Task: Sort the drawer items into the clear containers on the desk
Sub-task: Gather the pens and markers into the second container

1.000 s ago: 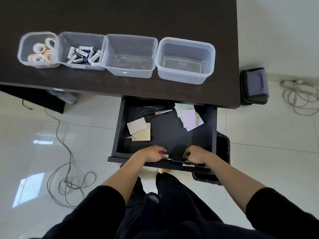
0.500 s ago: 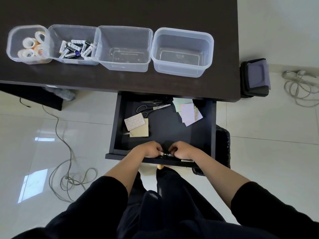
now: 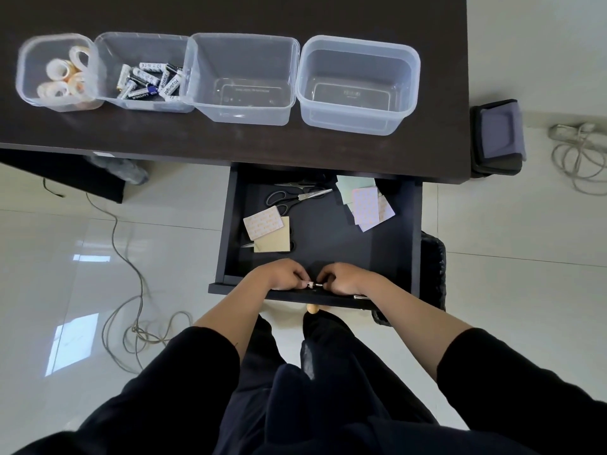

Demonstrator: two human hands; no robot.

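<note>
Both hands down at the front edge of the open drawer: left hand and right hand, fingers curled, pinching a small metal piece between them. Behind, sticky notes and scissors. Farther, four clear containers on the surface.

Bright, even daylight here, soft and cool. The glossy floor throws back pale window-shaped glare patches at the left, so light comes from that side. The dark surface soaks up light and shows only a faint sheen; the drawer interior sits dim, with soft shadow beneath its front lip. Wide-angle bending curves straight edges toward the corners. Focus is crisp in the middle, softer on the sleeves at the bottom
</note>
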